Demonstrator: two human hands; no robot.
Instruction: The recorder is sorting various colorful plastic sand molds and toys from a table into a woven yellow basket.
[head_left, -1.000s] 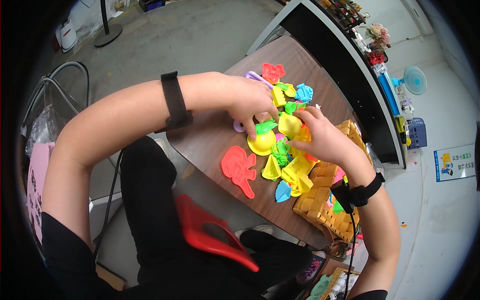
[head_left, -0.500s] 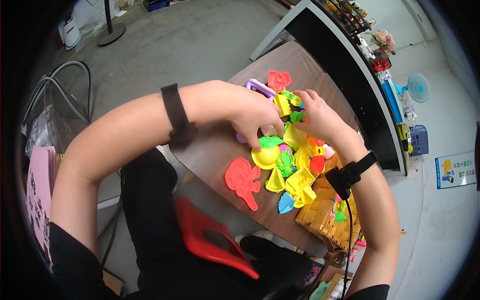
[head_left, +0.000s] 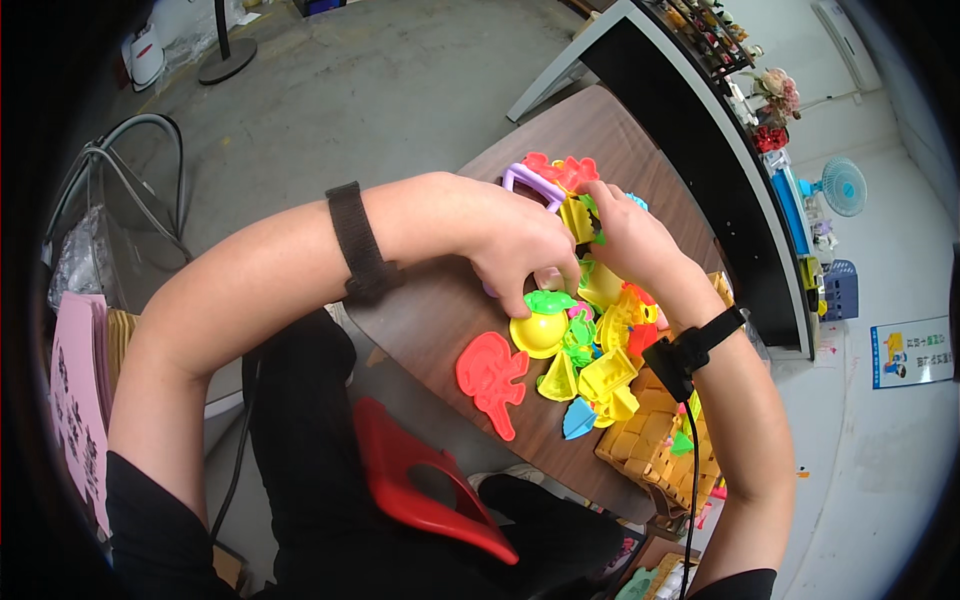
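Observation:
A pile of bright plastic toys lies on the wooden table (head_left: 430, 340), with both my hands over its far part. My left hand (head_left: 525, 240) curves over the pile's left side, thumb and fingers apart. Its thumb is beside a green leaf-like piece (head_left: 549, 301) on a yellow dome-shaped toy (head_left: 538, 336). A purple frame-shaped toy (head_left: 534, 187) sits just beyond it. On the other side, my right hand (head_left: 633, 238) has its fingers stretched over the pile, near red flower-like pieces (head_left: 562, 171) and a yellow piece (head_left: 577, 219). I see nothing held in either hand; some fingertips are hidden.
A flat red mould (head_left: 490, 380) lies near the table's front edge, and a blue leaf-like piece (head_left: 578, 419) lies to its right. The woven basket (head_left: 635, 445) at the right holds more toys. A black panel with a pale frame (head_left: 680, 130) borders the far right side.
The view has shifted slightly. My right fingers have come closer to my left hand. More of the red pieces shows at the far end, and a blue piece now shows beside my right hand.

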